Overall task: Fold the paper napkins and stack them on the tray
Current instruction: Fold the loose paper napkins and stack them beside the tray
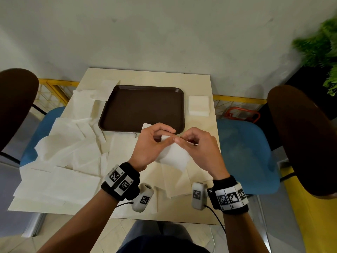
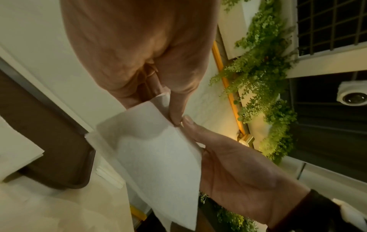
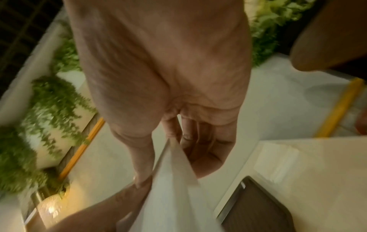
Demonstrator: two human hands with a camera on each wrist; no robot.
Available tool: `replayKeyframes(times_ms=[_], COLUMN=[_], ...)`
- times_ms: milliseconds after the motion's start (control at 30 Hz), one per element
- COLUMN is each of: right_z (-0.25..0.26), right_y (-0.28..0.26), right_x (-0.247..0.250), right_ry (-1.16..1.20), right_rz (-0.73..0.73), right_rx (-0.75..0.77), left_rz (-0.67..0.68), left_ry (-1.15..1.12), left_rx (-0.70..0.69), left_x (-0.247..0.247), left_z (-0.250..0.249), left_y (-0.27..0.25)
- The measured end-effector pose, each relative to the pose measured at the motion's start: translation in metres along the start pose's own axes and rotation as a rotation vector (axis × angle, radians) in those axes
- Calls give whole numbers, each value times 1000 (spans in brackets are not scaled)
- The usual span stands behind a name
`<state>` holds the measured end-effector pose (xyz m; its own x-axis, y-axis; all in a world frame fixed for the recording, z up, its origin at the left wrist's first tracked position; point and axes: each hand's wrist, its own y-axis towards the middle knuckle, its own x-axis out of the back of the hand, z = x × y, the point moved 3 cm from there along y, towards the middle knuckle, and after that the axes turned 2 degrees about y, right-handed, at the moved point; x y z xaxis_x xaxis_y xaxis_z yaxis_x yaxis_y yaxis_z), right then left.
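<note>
A person is sitting at a pale square desk point(image 1: 197, 84), seen from above. Both hands are raised just above the desk's near half, holding one white paper napkin point(image 1: 175, 156) between them. The left hand point(image 1: 147, 145) is pinching the napkin's upper edge, its grip pressed together with thumb and fingertips point(image 2: 176, 116) on the paper. The right hand point(image 1: 198, 148) is pinching the same edge just beside it, fingers curled, thumb tip nearly touching the left hand's. The napkin is hanging down from both grips, partly folded.

Beyond the hands, a dark brown rectangular plastic tray point(image 1: 127, 110) is lying flat in the middle of the desk. To its right, a neat stack of folded white napkins point(image 1: 199, 105) is sitting on the desk, beside the tray and not on it. To the left, loose unfolded white napkins point(image 1: 69, 148) are overlapping in a wide heap, some under the hands. Blue chairs point(image 1: 248, 152) are standing on either side.
</note>
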<state>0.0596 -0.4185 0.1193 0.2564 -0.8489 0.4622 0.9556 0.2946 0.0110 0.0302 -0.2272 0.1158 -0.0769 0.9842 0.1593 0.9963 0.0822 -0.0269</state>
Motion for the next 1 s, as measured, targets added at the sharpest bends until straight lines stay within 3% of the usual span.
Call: replayKeyframes(times_ms=[200,433,533,633,867,1000], right_z=[11,7,3,-7,-34,-54], right_y=[12,23,22,22,35,46], right_x=[-6,4,1,-14,-2,13], right_ry=[-133,-192,-115,1,28,79], right_rz=[6,-22,-118,-91,-171,-129], right_rx=[77,-3,-52,-124,-104,-192], left_rz=[9,18,10,22,129,63], left_ry=[26,0,-4,2,58,-5], left_rx=[3,47,46,34,48,82], left_x=[14,36,37,33,19,0], left_z=[0,-3,-3,-1,15,22], left_y=[8,20,26,38,73,92])
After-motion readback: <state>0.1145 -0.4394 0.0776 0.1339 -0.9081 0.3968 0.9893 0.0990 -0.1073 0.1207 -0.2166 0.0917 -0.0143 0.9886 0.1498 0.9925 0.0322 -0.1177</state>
